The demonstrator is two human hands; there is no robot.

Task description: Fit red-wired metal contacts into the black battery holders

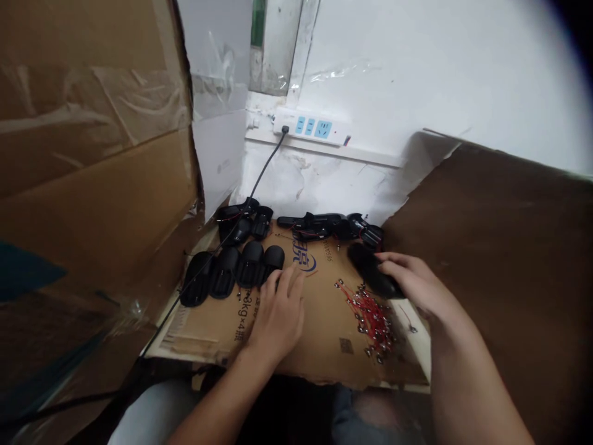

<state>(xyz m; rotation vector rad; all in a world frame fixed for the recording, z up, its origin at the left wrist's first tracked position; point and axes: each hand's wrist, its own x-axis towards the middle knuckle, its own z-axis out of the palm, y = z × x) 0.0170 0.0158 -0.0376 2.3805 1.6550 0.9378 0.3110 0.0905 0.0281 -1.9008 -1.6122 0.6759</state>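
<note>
My right hand (412, 278) is closed around a black plastic housing (373, 272), somewhat blurred, held above the right side of the cardboard sheet (319, 334). Below it lies a pile of red wires with small metal ends (374, 324). My left hand (281, 309) rests low over the middle of the cardboard, fingers apart and slightly bent. Its fingertips reach the near edge of a black plastic shell (274, 258), the rightmost in a row. Several similar hollow shells (223, 272) stand to its left.
More black housings with red wires lie at the back, in a left cluster (245, 222) and a right cluster (331, 227). A black cable (266, 167) runs from a white power strip (312, 127) across the left side. Tall cardboard walls (97, 154) flank the work surface.
</note>
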